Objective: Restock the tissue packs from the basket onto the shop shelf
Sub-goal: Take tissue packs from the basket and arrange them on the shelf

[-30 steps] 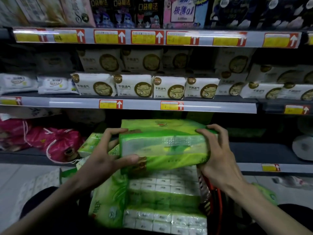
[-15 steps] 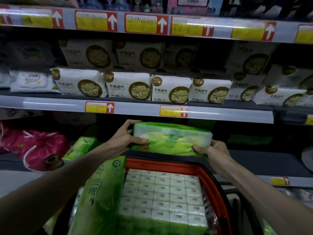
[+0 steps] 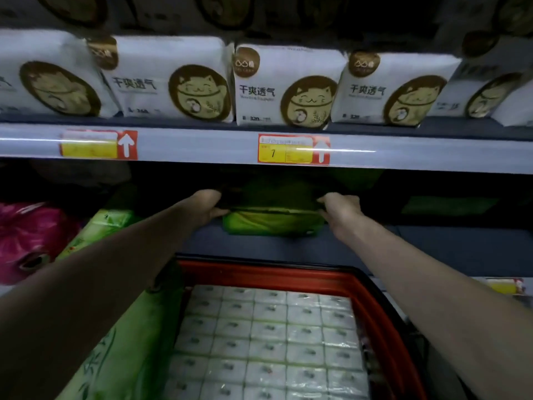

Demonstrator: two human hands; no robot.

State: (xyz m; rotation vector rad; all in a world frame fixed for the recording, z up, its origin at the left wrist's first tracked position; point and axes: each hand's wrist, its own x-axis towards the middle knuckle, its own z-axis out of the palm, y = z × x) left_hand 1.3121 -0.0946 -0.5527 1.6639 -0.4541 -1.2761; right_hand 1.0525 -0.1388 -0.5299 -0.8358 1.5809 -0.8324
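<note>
The left grip (image 3: 206,206) and right grip (image 3: 341,209) each clasped one end of the green tissue pack (image 3: 271,223), which rested on the dark lower shelf (image 3: 432,243) (its far half lost in shadow). Just below sat the red basket (image 3: 288,269), holding a white multipack (image 3: 268,336) and a green bag (image 3: 115,356). White cat-printed packs (image 3: 285,88) lined the shelf above.

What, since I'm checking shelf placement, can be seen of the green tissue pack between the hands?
The green tissue pack is a soft rectangular block in glossy, slightly wrinkled plastic wrap. It lies flat on the dark lower shelf, long side toward the camera. Its front face is dimly lit and its upper part is lost in shadow. The left hand grips its left end and the right hand grips its right end.
</note>
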